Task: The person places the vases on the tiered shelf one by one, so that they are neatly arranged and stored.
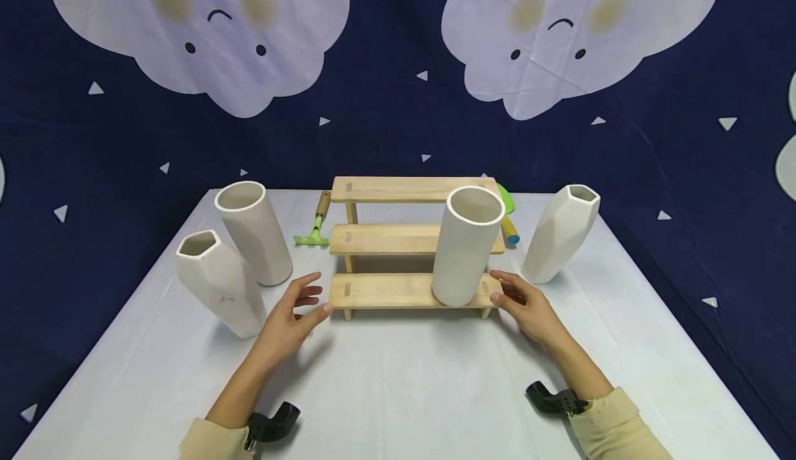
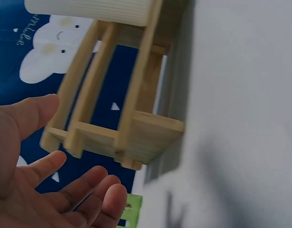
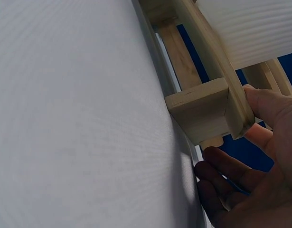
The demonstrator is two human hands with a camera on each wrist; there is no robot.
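A three-tier wooden stand (image 1: 385,291) stands on the table. On the right part of its bottom board is a white ribbed cylindrical vase (image 1: 461,256), upright. My left hand (image 1: 292,322) is just off the stand's left end, fingers spread and holding nothing; the left wrist view shows a gap between it and the wood. At the opposite end, my right hand (image 1: 525,308) has thumb and index finger at the bottom board's corner, seemingly touching it. Its other fingers (image 3: 226,171) are loosely bent beside the stand's leg (image 3: 200,109).
Left of the stand are a faceted white vase (image 1: 224,294) and another ribbed vase (image 1: 258,239). A second faceted vase (image 1: 560,235) stands at right. Behind lie a green hand tool (image 1: 318,225) with wooden handle and a green tool with yellow-and-blue handle (image 1: 510,228). Navy cloud-print cloth (image 1: 385,135) hangs behind.
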